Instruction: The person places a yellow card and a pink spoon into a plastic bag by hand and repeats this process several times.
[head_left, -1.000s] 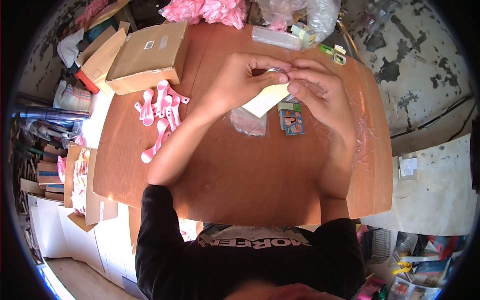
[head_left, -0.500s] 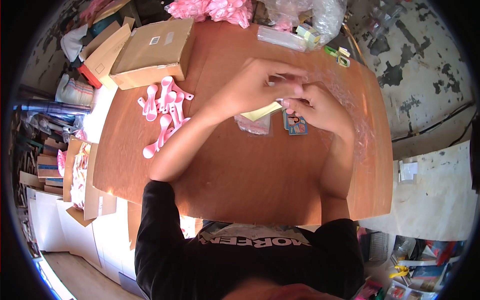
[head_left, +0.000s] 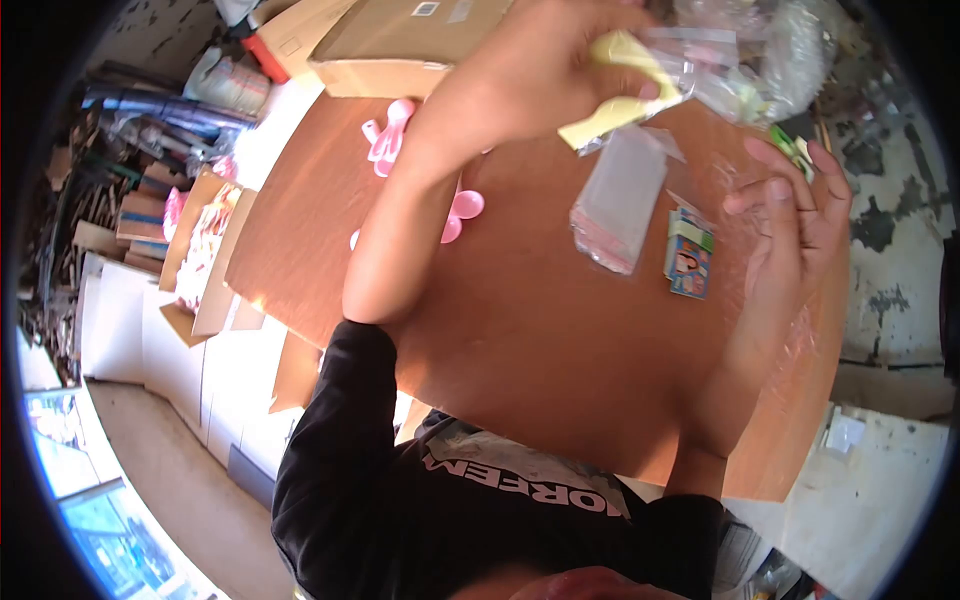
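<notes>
Boxes on the floor (head_left: 205, 250): lying open off the table's left edge, light things inside.
Cardboard box (head_left: 405, 40): sitting at the table's far left corner.
Pink spoons (head_left: 388, 130): lying just beside that box; two more (head_left: 460, 212) are peeking out from under my left forearm.
Left hand (head_left: 540, 70): I am closing it around a yellow card (head_left: 615, 110), raised over the far side of the table (head_left: 520, 330).
Clear sleeve (head_left: 620, 195): lying flat under the card, mid-table.
Printed packet (head_left: 688, 255): lying just right of the sleeve.
Right hand (head_left: 790, 215): I am holding it open, fingers spread, possibly resting on thin clear film; the glare is blurring it.
</notes>
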